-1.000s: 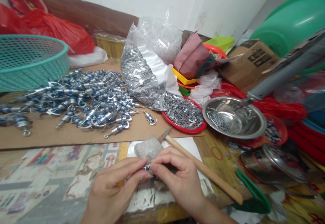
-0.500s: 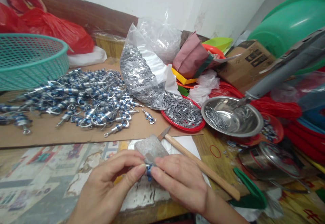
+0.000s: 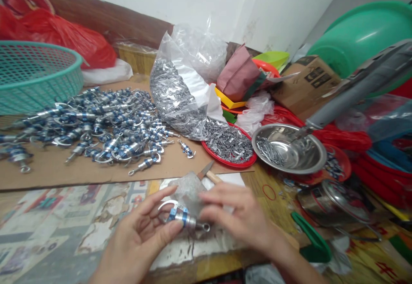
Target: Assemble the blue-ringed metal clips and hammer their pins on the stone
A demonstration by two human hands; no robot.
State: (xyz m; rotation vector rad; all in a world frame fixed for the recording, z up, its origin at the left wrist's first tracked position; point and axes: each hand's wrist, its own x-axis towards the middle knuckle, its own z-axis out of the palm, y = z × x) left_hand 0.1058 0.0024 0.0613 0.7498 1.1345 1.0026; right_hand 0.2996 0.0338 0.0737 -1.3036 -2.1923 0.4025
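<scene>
My left hand pinches a small silver and blue metal piece with a hook at one end and a ring at the other. My right hand hovers just right of it, fingers curled and blurred, over the wooden handle of a hammer and a grey stone block. A big heap of the same silver and blue pieces lies on brown cardboard to the far left.
A teal basket stands at far left. A clear bag of small metal bits spills onto a red plate. A steel bowl with nails, a cardboard box, a green basin and a metal lid crowd the right.
The metal piece has been turned to lie sideways in my left fingers, and my right hand has let go of it and moved a little to the right over the hammer handle.
</scene>
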